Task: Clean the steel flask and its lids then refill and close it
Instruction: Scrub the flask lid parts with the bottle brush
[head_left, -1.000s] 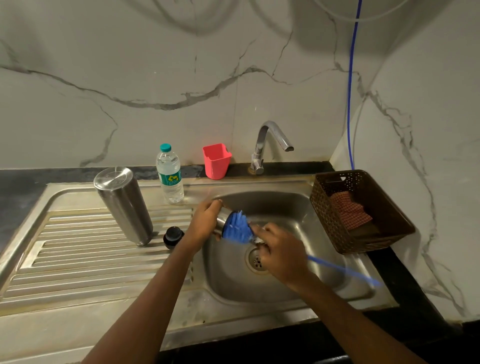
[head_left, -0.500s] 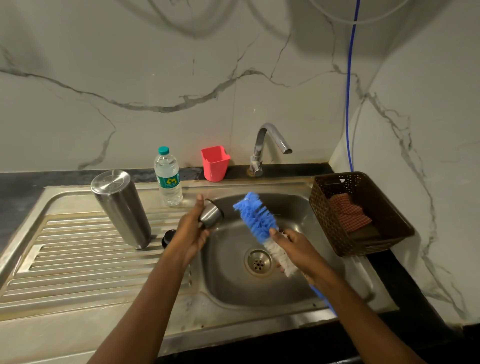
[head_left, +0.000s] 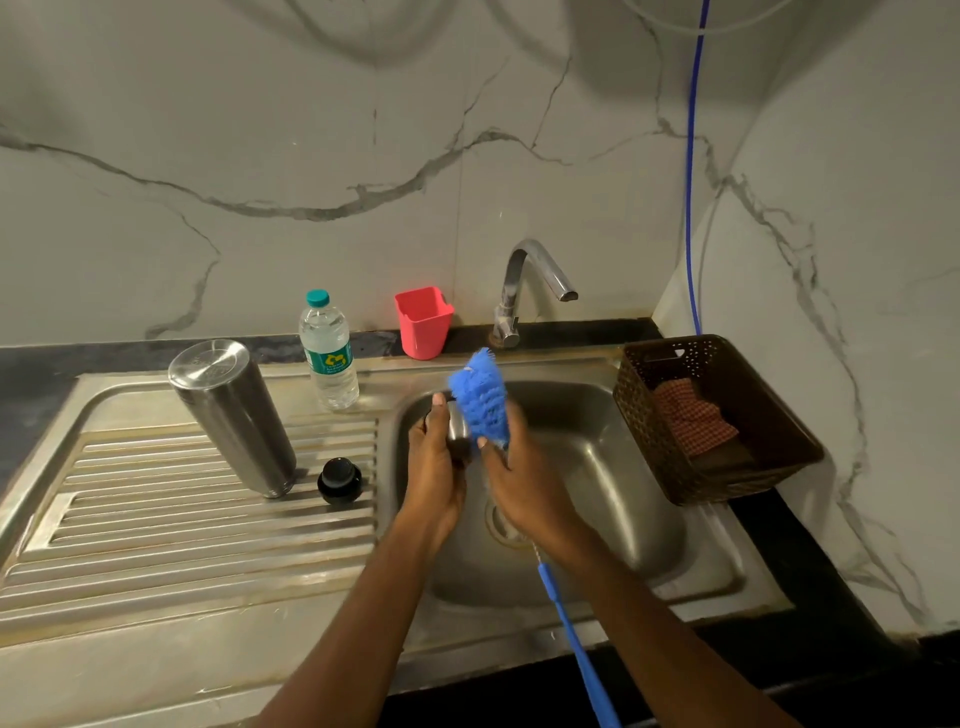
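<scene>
Steel cap (head_left: 457, 432) in left hand (head_left: 434, 470), over sink (head_left: 623, 467) bowl, near left wall. Left grip: fingers curled round cap, thumb tip at its upper edge. Cap mostly hidden; mouth direction unclear. Right hand (head_left: 524, 486) just beside left, about level with it. Right grip: clenched on brush (head_left: 480, 400) shaft, just below blue bristles. Bristle head roughly upright, tilted a bit left, pressed against cap's right side, tip above both hands. Blue handle down past right wrist, out over sink's front edge to bottom of view.

Flask (head_left: 231, 415) upside down on drainboard (head_left: 182, 519), base up, well apart from both hands. Black lid (head_left: 340, 480) on drainboard just right of flask mouth; touching or not, can't tell. Water bottle (head_left: 328, 353), teal top, upright at drainboard's back edge, between flask and pink cup (head_left: 423, 322). Pink cup on dark table (head_left: 31, 374) strip against wall, left of tap (head_left: 524, 280). Tap spout out over bowl. Brown basket (head_left: 649, 415) on sink's right rim, checked cloth (head_left: 691, 415) inside. Blue hose (head_left: 693, 156) down wall corner behind basket.
</scene>
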